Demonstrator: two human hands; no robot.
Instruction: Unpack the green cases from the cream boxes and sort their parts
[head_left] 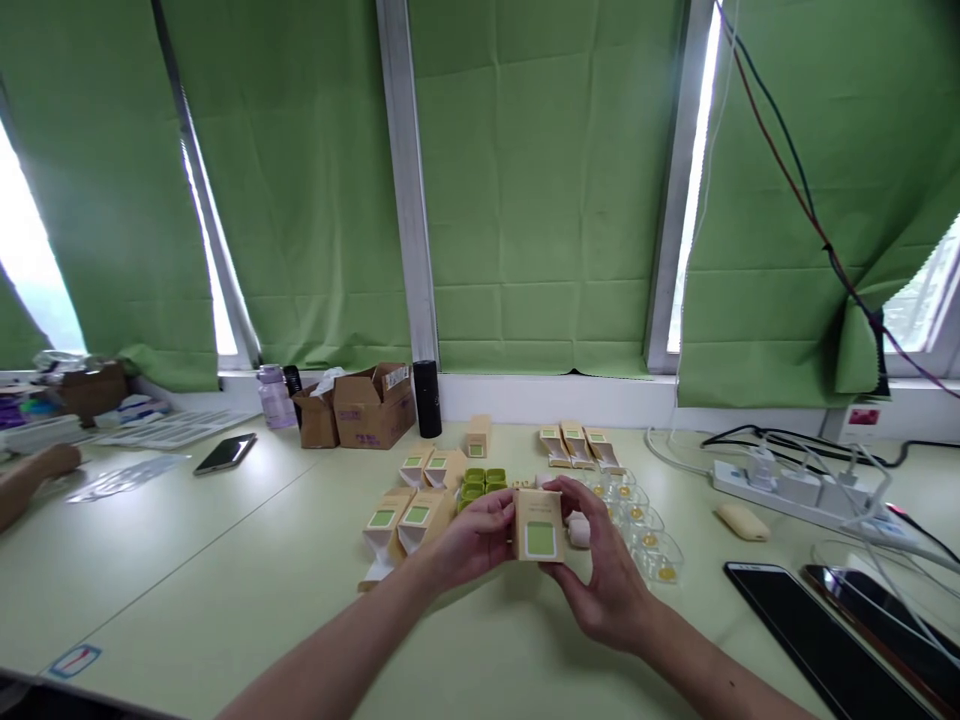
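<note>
A small kraft cardboard box [539, 524] with a green window on its front is held upright above the table. My left hand [484, 535] grips its left side, while my right hand [604, 570] holds it at the top and bottom right. Behind it sit several green square containers [480, 486]. To the left lie several opened kraft boxes [420, 515] with loose flaps. Clear plastic cups [652, 540] with yellow centres stand in rows to the right. A whitish rounded item [578, 531] shows partly behind my right hand.
Further kraft boxes [577, 446] stand at the back, near a black cylindrical bottle [427, 399] and a brown carton [373, 408]. A power strip [810, 500] with cables, a dark tablet-like device [810, 640] and a phone [225, 453] lie around. Another person's hand [45, 470] rests far left.
</note>
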